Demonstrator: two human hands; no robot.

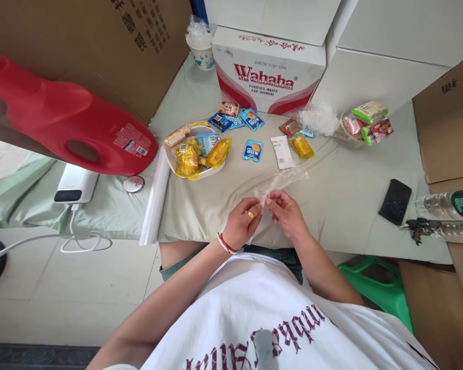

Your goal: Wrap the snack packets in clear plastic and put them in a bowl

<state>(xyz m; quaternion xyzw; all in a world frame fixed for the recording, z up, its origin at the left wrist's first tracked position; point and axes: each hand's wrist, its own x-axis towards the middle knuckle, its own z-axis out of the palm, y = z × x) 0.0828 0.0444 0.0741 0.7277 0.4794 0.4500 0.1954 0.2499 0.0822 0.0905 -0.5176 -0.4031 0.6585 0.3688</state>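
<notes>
Between my two hands, near the table's front edge, is a thin clear plastic bag [283,181]. My left hand [244,220], with a ring on one finger, pinches one side of its gathered end. The fingers of my right hand [285,211] close on the same end from the other side, and the rest trails up and to the right. Just beyond lie a white card [282,152], a yellow-wrapped snack [301,146] and a blue snack packet [252,150]. A white bowl [212,173] of yellow and blue packets stands to the left.
A clear roll [155,198], red jug [81,113] and white power bank [76,184] are at left. Behind stand a Wahaha box [268,72] and paper cup [201,51]. A tub [349,134] of snacks, black phone [395,201], keys [420,226] and bottles [435,205] are at right.
</notes>
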